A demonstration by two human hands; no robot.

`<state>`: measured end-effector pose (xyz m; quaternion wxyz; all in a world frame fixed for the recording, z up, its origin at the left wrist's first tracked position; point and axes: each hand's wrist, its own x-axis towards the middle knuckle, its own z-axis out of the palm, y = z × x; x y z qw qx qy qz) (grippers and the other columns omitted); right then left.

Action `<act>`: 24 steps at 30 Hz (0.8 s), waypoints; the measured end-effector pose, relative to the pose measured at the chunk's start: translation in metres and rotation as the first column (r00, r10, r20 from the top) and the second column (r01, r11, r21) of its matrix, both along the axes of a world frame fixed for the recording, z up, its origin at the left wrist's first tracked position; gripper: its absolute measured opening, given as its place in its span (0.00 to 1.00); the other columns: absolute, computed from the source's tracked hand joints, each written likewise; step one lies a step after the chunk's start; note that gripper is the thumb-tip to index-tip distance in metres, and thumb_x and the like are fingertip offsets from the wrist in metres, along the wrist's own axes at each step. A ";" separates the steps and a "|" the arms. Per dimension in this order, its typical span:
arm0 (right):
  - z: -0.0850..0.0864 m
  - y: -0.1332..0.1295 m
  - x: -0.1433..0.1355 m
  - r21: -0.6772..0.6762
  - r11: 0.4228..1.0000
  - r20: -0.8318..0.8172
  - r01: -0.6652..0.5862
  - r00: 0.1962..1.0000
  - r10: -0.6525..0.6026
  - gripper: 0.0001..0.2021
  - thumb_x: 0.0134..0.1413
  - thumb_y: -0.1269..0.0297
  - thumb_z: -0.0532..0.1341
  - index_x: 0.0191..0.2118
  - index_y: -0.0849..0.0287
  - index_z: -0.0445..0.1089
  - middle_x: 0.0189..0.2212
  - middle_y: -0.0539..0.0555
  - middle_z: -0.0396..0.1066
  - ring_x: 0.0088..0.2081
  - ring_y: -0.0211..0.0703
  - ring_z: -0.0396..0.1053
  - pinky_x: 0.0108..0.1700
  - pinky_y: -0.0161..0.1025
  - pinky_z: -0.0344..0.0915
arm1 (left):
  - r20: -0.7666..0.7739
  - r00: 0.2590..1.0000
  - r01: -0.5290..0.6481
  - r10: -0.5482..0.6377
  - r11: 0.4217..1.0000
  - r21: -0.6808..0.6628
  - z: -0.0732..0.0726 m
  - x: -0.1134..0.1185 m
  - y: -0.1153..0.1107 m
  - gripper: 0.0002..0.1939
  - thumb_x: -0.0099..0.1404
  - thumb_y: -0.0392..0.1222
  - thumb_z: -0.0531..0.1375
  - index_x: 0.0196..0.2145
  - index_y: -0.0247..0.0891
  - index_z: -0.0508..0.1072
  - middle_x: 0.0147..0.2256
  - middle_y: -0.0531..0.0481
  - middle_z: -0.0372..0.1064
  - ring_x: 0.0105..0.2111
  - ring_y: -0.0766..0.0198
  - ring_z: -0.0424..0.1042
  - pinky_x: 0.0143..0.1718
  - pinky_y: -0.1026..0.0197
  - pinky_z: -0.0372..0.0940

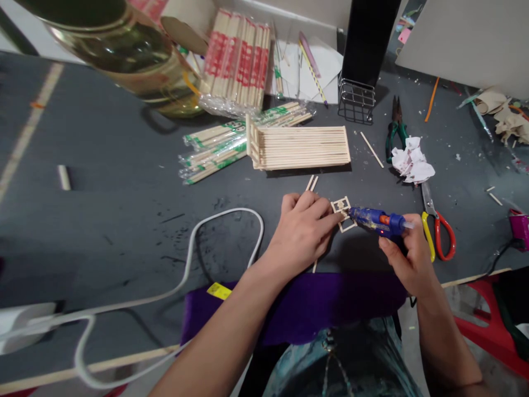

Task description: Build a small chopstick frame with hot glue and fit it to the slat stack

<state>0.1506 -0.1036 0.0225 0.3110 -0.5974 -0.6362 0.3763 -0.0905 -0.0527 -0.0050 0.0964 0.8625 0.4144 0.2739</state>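
A blue hot glue gun (378, 220) is in my right hand (411, 253), its nozzle pointing left at a small frame made of wooden sticks (347, 226). The nozzle tip is right by the frame's middle. My left hand (306, 231) lies palm down to the left, fingers bent, with the index fingertip holding the frame beside the nozzle. Two thin wooden sticks (313, 182) show beyond my left knuckles, and one stick end shows below the hand. My left thumb is mostly hidden. Farther back lies a larger slatted wooden stick model (303, 147) with a raised end.
Packed chopsticks (237, 60) and green-marked packets (215, 154) lie behind, near a large bottle (140, 66). To the right are pliers (397, 129), crumpled paper (413, 161) and scissors (438, 226). A white cable (192, 248) loops at left; a purple cloth (330, 300) covers the front edge.
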 end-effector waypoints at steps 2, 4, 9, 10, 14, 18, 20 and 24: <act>0.000 0.000 0.000 0.001 1.000 0.002 -0.001 1.000 0.001 0.12 0.65 0.63 0.61 0.48 0.51 0.56 0.27 0.42 0.61 0.25 0.36 0.64 0.28 0.36 0.60 | 0.000 1.000 0.002 -0.002 1.000 -0.004 0.000 0.000 0.000 0.12 0.70 0.32 0.55 0.45 0.38 0.78 0.35 0.46 0.72 0.38 0.54 0.62 0.40 0.50 0.50; 0.001 0.000 0.000 0.006 1.000 0.010 -0.001 1.000 0.001 0.12 0.65 0.63 0.61 0.48 0.51 0.56 0.26 0.42 0.61 0.26 0.36 0.64 0.28 0.36 0.61 | -0.001 1.000 0.002 -0.002 1.000 -0.011 0.000 0.000 0.000 0.12 0.70 0.32 0.56 0.45 0.38 0.78 0.35 0.46 0.72 0.38 0.54 0.63 0.40 0.50 0.51; 0.003 0.000 0.000 0.015 1.000 0.024 -0.001 1.000 0.001 0.12 0.65 0.63 0.61 0.48 0.51 0.57 0.27 0.43 0.62 0.26 0.37 0.65 0.28 0.36 0.61 | -0.017 1.000 -0.005 0.005 0.999 -0.031 0.000 0.000 0.000 0.13 0.70 0.32 0.56 0.45 0.39 0.78 0.35 0.46 0.73 0.39 0.54 0.63 0.40 0.49 0.51; 0.003 0.000 0.000 0.016 1.000 0.026 -0.002 1.000 0.001 0.12 0.65 0.63 0.61 0.48 0.51 0.57 0.27 0.43 0.62 0.26 0.37 0.65 0.28 0.36 0.61 | -0.019 1.000 -0.008 0.007 0.999 -0.034 0.000 0.000 0.000 0.13 0.70 0.32 0.55 0.45 0.40 0.78 0.35 0.46 0.73 0.39 0.54 0.63 0.40 0.49 0.51; 0.002 0.000 0.000 0.019 1.000 0.023 -0.008 1.000 0.007 0.11 0.65 0.63 0.61 0.48 0.51 0.57 0.27 0.43 0.61 0.25 0.37 0.64 0.28 0.37 0.62 | -0.018 1.000 -0.006 0.005 0.999 -0.039 0.001 0.000 0.000 0.13 0.70 0.32 0.56 0.45 0.40 0.78 0.35 0.45 0.73 0.39 0.54 0.63 0.40 0.49 0.52; 0.003 0.000 -0.001 0.028 1.000 0.043 -0.007 0.999 0.006 0.11 0.65 0.63 0.61 0.47 0.51 0.57 0.27 0.43 0.61 0.26 0.37 0.64 0.29 0.37 0.62 | -0.019 1.000 -0.012 0.012 0.999 -0.037 0.000 0.000 -0.001 0.13 0.70 0.32 0.56 0.45 0.39 0.78 0.35 0.45 0.73 0.39 0.54 0.63 0.40 0.49 0.51; 0.003 0.000 -0.001 0.029 1.000 0.039 -0.013 0.999 0.012 0.12 0.65 0.64 0.61 0.48 0.51 0.57 0.28 0.44 0.62 0.27 0.37 0.65 0.30 0.37 0.62 | -0.018 1.000 -0.016 0.015 0.999 -0.035 -0.001 0.000 -0.001 0.13 0.70 0.32 0.55 0.45 0.39 0.78 0.35 0.45 0.73 0.39 0.54 0.63 0.40 0.49 0.51; 0.004 -0.001 0.000 0.041 0.999 0.046 -0.020 0.999 0.018 0.12 0.65 0.63 0.61 0.48 0.51 0.57 0.29 0.44 0.63 0.27 0.37 0.65 0.29 0.37 0.62 | -0.018 1.000 -0.010 0.010 0.999 -0.033 -0.001 0.000 -0.001 0.13 0.70 0.32 0.55 0.45 0.39 0.78 0.35 0.45 0.73 0.39 0.54 0.63 0.40 0.49 0.51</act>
